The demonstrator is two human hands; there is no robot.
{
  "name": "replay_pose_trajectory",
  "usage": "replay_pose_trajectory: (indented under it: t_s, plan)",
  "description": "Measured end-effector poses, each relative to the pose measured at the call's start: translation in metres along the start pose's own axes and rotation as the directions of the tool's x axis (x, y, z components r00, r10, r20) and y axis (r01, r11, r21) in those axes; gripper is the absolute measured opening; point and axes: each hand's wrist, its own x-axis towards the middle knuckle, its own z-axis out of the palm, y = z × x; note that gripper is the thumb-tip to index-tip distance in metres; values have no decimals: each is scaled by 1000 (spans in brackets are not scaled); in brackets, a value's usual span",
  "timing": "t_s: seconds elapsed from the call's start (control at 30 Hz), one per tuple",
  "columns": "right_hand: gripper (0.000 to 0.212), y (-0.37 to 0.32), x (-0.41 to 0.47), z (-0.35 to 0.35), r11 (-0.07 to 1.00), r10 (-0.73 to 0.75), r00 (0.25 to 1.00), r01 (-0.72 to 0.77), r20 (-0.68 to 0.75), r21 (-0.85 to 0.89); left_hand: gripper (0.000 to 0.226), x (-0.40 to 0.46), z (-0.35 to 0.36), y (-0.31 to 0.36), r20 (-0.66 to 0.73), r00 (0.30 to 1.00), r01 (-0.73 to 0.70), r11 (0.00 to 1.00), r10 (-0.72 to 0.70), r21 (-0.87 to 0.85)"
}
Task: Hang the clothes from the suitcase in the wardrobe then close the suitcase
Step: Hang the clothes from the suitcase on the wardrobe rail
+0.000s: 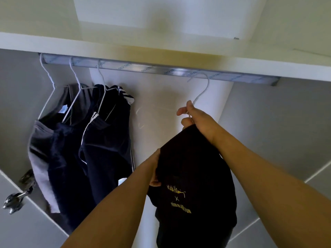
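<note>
Black garment (193,176) gripped by left hand (155,169), right hand (198,120) pinching white hanger (202,90) just below wardrobe rail (161,68).

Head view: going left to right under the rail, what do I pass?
Door handle → grey garment → navy garment → striped navy garment → left hand → black shirt, on a hanger gripped by the right hand.

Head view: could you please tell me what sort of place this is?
Most likely the inside of a wardrobe: a metal rail under a shelf, with dark clothes on white wire hangers.
</note>
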Motion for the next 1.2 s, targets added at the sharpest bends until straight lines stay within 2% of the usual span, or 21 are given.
replay_pose_trajectory:
  t_s: [0.07,0.13,0.23,0.3,0.33,0.4,0.43,0.5,0.57,0.63,0.7,0.77,0.83,0.9,0.97,1.03,1.2]
  plan:
    - [53,-2,-1,0,1000,8,1000,-8,29,7,71,11,-9,-1,15,990,139,990,-139,11]
    - [53,-3,-2,-2,999,20,998,-22,53,49,66,21,-19,-5,-4,975,220,969,-221,116]
    - [52,-1,-3,-10,987,54,994,-67,95,144,46,35,-27,-14,-51,963,268,922,-265,279]
    - [52,1,-6,-16,982,73,989,-93,130,161,24,38,-29,-20,-99,950,311,871,-296,380]
    - [53,2,-7,-18,980,88,985,-112,148,164,20,38,-30,-22,-121,951,307,848,-283,431]
    - [54,3,-10,-23,984,123,978,-143,170,109,26,38,-36,-20,-177,973,218,841,-148,494]
    - [54,5,-12,-26,990,132,977,-137,169,17,28,39,-40,-17,-208,976,154,858,-57,490]
    - [54,6,-16,-30,971,148,973,-110,175,-211,26,37,-52,-4,-271,959,12,945,82,328]
    - [54,10,-20,-36,938,196,966,-134,167,-321,23,30,-63,11,-332,929,-148,986,166,79]
    - [51,13,-20,-41,920,232,964,-174,131,-350,22,23,-74,23,-372,900,-277,958,229,-79]
    - [49,15,-21,-44,912,217,973,-172,83,-371,17,11,-77,34,-391,871,-360,928,298,-94]
    - [48,16,-20,-47,909,177,983,-146,44,-391,7,-2,-79,41,-447,809,-390,917,383,81]
    - [50,18,-19,-52,881,160,987,-141,5,-451,13,-13,-85,46,-478,762,-386,899,438,207]
    - [52,20,-20,-59,867,163,986,-162,-39,-471,6,-22,-91,51,-467,758,-377,890,455,256]
    - [51,20,-20,-62,913,158,986,-165,-49,-373,20,-31,-89,57,-429,781,-355,888,454,293]
    - [50,16,-21,-61,946,158,987,-148,12,-290,22,-38,-82,65,-413,795,-387,896,444,218]
    - [49,5,-19,-39,885,209,951,-84,229,-459,19,-57,-62,81,-344,805,-520,854,482,-20]
